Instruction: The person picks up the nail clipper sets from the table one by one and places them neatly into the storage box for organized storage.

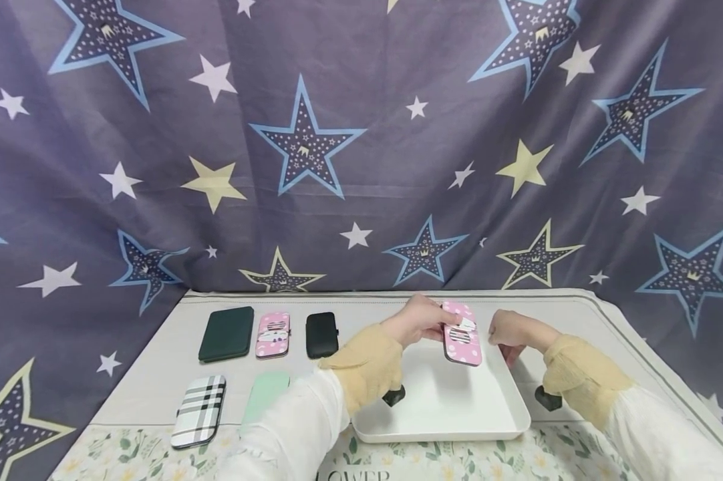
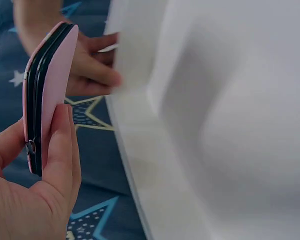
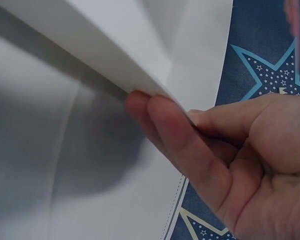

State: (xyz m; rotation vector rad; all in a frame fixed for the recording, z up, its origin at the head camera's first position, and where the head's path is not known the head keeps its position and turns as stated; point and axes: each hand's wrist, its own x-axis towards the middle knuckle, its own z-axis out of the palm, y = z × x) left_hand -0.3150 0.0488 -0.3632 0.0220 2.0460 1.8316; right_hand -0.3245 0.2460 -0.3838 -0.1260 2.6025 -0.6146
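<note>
My left hand (image 1: 418,319) holds up a pink polka-dot clasp case (image 1: 462,351), which overlaps the white tray (image 1: 440,437) in the head view. The left wrist view shows the case edge-on, its dark rim and small metal clasp towards the camera, with thumb on one face and fingers on the other. Around the tray's right wall, near its far corner, my right hand (image 1: 518,331) pinches the rim between thumb and fingers (image 3: 172,120), as the right wrist view shows. No other thing lies on the visible tray floor.
Left of the tray, a dark green case (image 1: 226,334), another pink case (image 1: 272,342) and a black case (image 1: 322,335) form a back row. A plaid case (image 1: 199,411) and a mint case (image 1: 267,393) lie nearer. A star-patterned curtain (image 1: 361,220) hangs behind the table.
</note>
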